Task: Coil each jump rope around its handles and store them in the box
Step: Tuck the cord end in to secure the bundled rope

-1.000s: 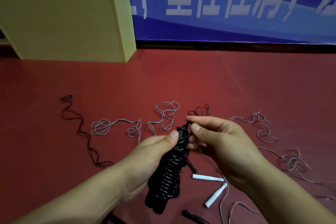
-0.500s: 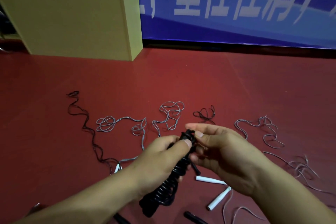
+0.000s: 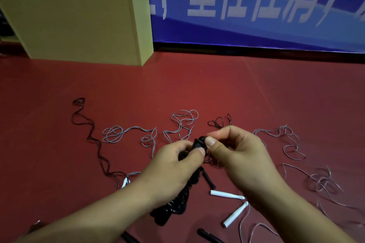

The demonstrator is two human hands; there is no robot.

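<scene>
Head: banner (image 3: 256, 6) characters blurred; hands (image 3: 207, 156) grip black coil (image 3: 177, 201).

A dark red floor (image 3: 237, 89) is backed by a blue banner with white characters (image 3: 256, 6).

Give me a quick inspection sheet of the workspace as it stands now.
Surface: red floor, ropes strewn across it.
Job's things: black coiled rope held up; box at back left, interior not visible.
Clutter: two white handles lying loose, black handles at the near edge.
Hands: left hand grips the bundle; right hand pinches its top end.
Cables: grey ropes and a thin black rope uncoiled.
Surroundings: blue banner behind.
</scene>
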